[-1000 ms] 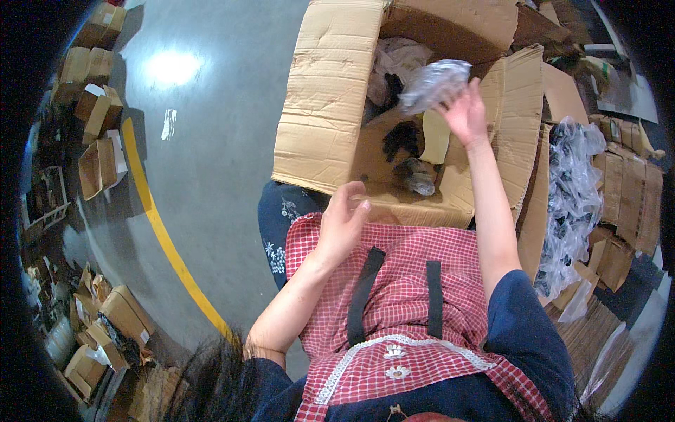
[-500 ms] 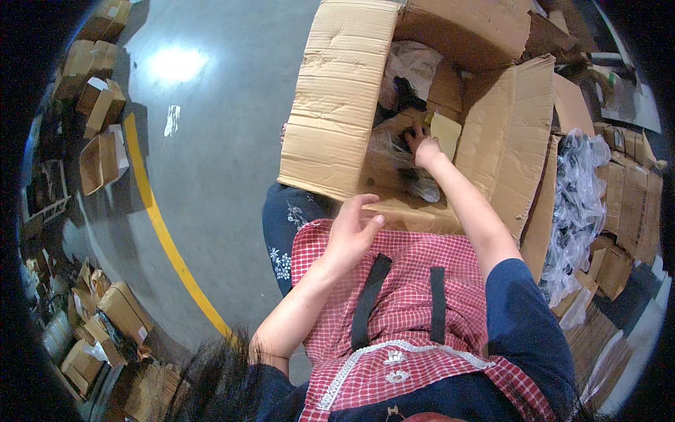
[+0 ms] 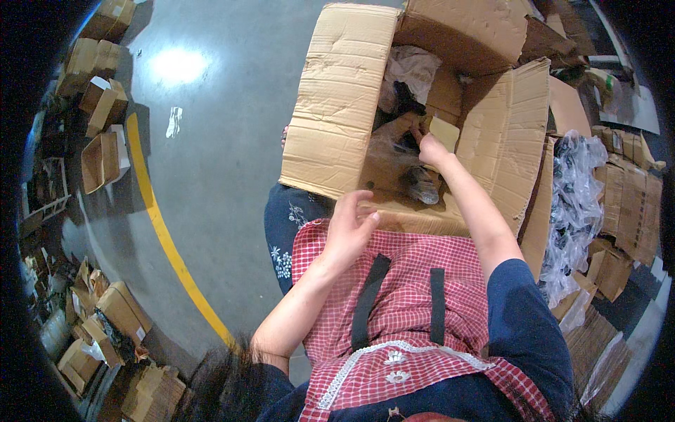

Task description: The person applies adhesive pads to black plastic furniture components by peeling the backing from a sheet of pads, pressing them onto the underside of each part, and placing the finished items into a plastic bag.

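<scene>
A large open cardboard box (image 3: 336,105) stands in front of me, its flaps spread. My right hand (image 3: 432,149) reaches down inside, fingers drawn together beside a pale yellow card-like piece (image 3: 444,132); what they grip is partly hidden. Clear plastic bags (image 3: 424,188) with dark contents lie around it in the box. Just beyond the fingertips sits a black item (image 3: 408,98), with whitish crumpled plastic (image 3: 413,67) behind it. My left hand (image 3: 349,226) hovers at the box's near edge, fingers apart and holding nothing; whether it touches the cardboard I cannot tell.
Right of the box is a heap of clear plastic bags (image 3: 573,204), with stacked cartons (image 3: 633,204) beyond. A yellow line (image 3: 163,239) runs along the grey floor (image 3: 232,141) at left. More cardboard boxes (image 3: 102,162) line the far left side.
My right hand has shifted slightly forward and right inside the box, and its fingers have drawn closer together. My left hand has moved slightly left.
</scene>
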Motion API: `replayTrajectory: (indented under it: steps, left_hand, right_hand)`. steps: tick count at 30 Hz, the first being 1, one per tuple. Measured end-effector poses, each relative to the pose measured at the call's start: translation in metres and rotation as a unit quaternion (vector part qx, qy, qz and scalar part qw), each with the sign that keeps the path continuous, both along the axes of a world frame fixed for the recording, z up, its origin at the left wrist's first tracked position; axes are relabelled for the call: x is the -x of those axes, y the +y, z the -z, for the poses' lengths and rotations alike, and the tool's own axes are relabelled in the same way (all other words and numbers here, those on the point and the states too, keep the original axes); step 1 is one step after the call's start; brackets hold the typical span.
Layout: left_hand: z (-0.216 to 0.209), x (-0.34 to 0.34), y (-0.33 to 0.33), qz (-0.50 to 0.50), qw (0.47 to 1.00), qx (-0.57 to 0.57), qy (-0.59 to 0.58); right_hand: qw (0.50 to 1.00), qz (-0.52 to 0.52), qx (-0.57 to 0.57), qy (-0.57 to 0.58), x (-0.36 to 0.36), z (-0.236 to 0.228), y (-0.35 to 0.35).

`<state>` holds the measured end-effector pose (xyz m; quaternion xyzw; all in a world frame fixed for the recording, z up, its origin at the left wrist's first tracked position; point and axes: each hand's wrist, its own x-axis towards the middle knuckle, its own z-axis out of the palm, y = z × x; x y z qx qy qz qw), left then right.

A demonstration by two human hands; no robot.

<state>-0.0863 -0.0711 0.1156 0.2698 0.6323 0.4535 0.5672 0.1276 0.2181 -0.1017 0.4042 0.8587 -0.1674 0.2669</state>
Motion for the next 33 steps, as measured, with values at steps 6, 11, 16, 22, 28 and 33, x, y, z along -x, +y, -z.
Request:
replayTrajectory:
  steps: [6,11,16,22,28,33]
  left_hand:
    - [-0.001,-0.001,0.0,0.019,1.0,0.0,-0.003]
    - [-0.006,0.001,0.003,0.016,1.0,-0.009,0.009]
    - [0.006,-0.001,-0.002,0.007,1.0,-0.016,0.012]
    - [0.011,0.006,0.0,-0.015,1.0,-0.01,0.005]
    - [-0.005,0.008,0.005,-0.033,0.988,0.001,-0.15]
    - [-0.034,0.019,0.016,-0.016,0.905,-0.013,-0.424]
  right_hand:
    - [0.998,-0.012,-0.007,-0.064,0.012,0.005,0.003]
    - [0.995,-0.008,-0.019,-0.096,0.018,-0.002,-0.004]
    - [0.972,-0.005,-0.172,0.159,0.005,-0.059,0.006]
    - [0.845,0.074,-0.29,0.443,0.017,-0.192,0.005]
    - [0.746,0.226,-0.067,0.623,0.013,-0.29,-0.064]
    - [0.633,0.233,0.285,0.681,0.012,-0.341,-0.119]
